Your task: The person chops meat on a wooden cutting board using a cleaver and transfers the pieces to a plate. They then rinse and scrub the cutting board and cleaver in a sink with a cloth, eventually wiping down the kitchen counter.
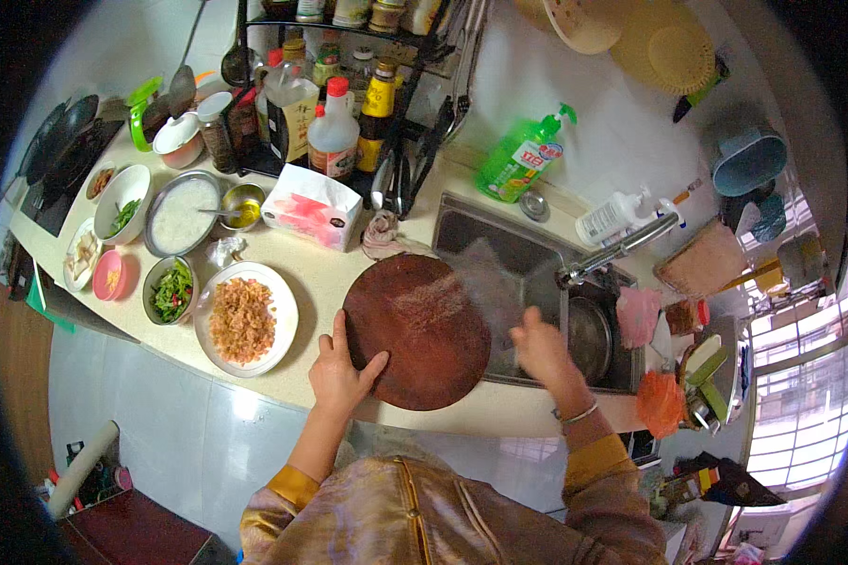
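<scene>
A round, reddish-brown wooden chopping board [424,353] lies at the worktop's front, its right side reaching the sink. A pale streak crosses its upper part. My left hand [340,371] grips the board's left rim, thumb on top and fingers along the edge. Over the sink, my right hand [539,347] is closed and blurred. Between it and the board is a smeared grey shape [491,279], which looks like a wide knife blade in motion; the handle is hidden in my fist. Left of the board stands a white plate [290,321] of chopped, orange-brown food [242,320].
The steel sink [459,219] has a tap [618,247] on its far side. Behind it stands a green detergent bottle [519,159]. A tissue box [312,208], a cloth [385,236], a bowl of cut greens [171,289] and a pan of white food [184,215] sit leftward.
</scene>
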A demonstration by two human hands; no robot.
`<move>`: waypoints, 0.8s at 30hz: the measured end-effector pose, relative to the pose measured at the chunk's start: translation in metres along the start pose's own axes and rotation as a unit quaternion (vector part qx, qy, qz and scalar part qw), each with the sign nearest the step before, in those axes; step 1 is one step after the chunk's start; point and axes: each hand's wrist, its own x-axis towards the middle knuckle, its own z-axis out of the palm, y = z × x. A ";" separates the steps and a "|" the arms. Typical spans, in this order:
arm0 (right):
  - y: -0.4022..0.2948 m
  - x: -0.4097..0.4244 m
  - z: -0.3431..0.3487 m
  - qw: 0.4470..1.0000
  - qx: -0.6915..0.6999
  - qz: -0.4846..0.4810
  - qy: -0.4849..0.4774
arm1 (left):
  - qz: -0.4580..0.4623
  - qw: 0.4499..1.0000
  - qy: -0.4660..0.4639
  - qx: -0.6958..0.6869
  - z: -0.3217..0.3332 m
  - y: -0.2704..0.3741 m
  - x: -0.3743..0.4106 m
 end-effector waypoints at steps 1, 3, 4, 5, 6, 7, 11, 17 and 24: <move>0.011 0.003 -0.010 0.999 -0.027 0.018 0.029 | 0.004 1.000 0.000 0.000 0.000 0.001 0.001; 0.015 -0.010 -0.013 1.000 -0.001 -0.014 0.021 | 0.011 1.000 0.004 -0.002 0.000 0.002 0.001; 0.014 -0.014 -0.015 0.999 0.012 -0.029 0.012 | 0.016 1.000 0.009 -0.005 0.001 0.001 0.002; 0.009 -0.013 -0.015 0.999 0.015 -0.034 -0.009 | 0.020 1.000 0.012 -0.008 0.002 0.001 0.003; -0.023 -0.014 -0.017 0.998 0.029 -0.038 -0.029 | 0.019 1.000 0.011 -0.001 0.002 -0.001 0.003; -0.046 -0.015 -0.013 0.997 0.043 -0.039 -0.046 | 0.016 1.000 0.004 0.003 0.001 -0.002 0.003; -0.075 -0.019 0.008 0.990 0.075 -0.087 -0.087 | 0.043 0.999 0.017 -0.004 0.004 -0.009 -0.001; 0.033 -0.002 -0.005 0.997 -0.020 -0.031 0.067 | 0.072 0.996 0.023 -0.048 0.011 -0.001 -0.013; -0.064 -0.028 -0.006 0.994 0.050 -0.067 -0.071 | 0.057 0.998 0.011 -0.006 0.017 0.002 -0.013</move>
